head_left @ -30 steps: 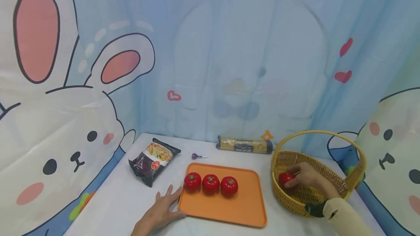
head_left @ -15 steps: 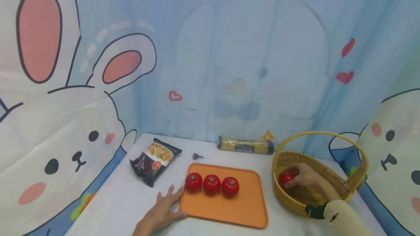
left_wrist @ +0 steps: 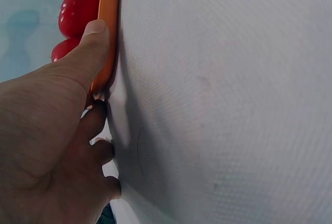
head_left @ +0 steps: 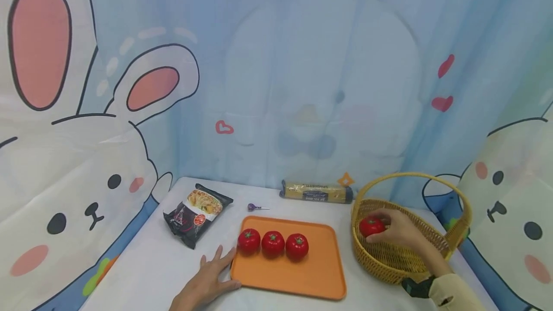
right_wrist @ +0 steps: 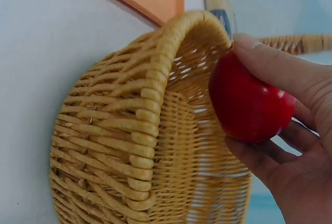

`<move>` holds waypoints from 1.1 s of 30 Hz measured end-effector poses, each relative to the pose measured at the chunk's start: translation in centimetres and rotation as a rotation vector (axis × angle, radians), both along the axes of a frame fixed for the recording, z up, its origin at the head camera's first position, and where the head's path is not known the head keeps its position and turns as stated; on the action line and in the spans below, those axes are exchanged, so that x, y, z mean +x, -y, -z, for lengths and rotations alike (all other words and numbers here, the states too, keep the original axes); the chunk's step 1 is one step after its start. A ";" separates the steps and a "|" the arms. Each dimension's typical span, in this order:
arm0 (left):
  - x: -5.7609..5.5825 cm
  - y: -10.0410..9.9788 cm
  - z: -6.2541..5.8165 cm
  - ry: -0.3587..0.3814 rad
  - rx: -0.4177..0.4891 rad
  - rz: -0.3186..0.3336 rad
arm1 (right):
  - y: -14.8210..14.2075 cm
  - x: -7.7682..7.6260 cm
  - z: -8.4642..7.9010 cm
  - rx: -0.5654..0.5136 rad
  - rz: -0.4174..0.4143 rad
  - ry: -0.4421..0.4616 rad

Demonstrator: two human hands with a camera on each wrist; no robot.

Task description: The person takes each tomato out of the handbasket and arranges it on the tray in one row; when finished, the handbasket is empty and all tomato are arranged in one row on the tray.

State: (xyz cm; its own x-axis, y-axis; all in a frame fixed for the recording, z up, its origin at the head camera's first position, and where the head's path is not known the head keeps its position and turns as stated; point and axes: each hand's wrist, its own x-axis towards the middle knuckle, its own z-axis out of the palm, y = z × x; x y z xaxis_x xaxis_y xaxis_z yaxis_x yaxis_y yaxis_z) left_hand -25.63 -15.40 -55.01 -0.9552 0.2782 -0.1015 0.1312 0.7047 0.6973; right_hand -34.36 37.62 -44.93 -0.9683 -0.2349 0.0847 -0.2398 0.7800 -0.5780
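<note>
In my right hand [head_left: 395,228] I grip a red tomato [right_wrist: 250,99] between thumb and fingers, over the left part of a woven wicker basket [head_left: 380,265] with a tall arched handle. The right wrist view has the tomato at the level of the basket's rim [right_wrist: 150,105]. My left hand [head_left: 206,280] rests with spread fingers at the left edge of an orange tray [head_left: 298,275]; its thumb [left_wrist: 96,32] touches the tray's rim. On the tray, three red tomatoes [head_left: 273,244] sit in a row along its left and middle part.
Behind the tray lie a small purple lollipop [head_left: 254,207] and a pack of spaghetti [head_left: 317,192]. A black noodle packet [head_left: 198,215] is at the back left. A blue curtain [head_left: 302,85] with cartoon rabbits hangs behind the white table [head_left: 142,258].
My right hand has raised the tomato from inside the basket toward its rim. The left hand stays at the tray's edge. The head view has shifted slightly.
</note>
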 end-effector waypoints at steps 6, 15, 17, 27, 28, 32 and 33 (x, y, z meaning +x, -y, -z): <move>0.2 0.2 0.0 -0.013 0.018 0.014 | 1.2 1.9 -1.2 0.007 0.007 -0.061; 0.4 0.1 -0.1 0.002 0.000 -0.014 | 3.8 5.5 -2.7 -0.049 0.026 -0.107; 0.3 0.1 0.0 0.004 -0.002 -0.011 | 4.4 6.0 -2.9 -0.055 0.025 -0.115; 0.2 -0.2 0.0 0.014 -0.009 -0.025 | 8.6 6.7 -1.7 -0.196 0.025 -0.085; 0.2 -0.2 0.0 0.012 -0.008 -0.025 | 9.1 6.6 -1.6 -0.208 0.027 -0.081; 0.2 -0.1 0.0 0.018 -0.016 -0.020 | 10.8 6.3 -0.8 -0.241 0.037 -0.065; 0.2 -0.1 -0.1 0.021 -0.015 -0.022 | 11.1 6.1 -0.6 -0.250 0.037 -0.060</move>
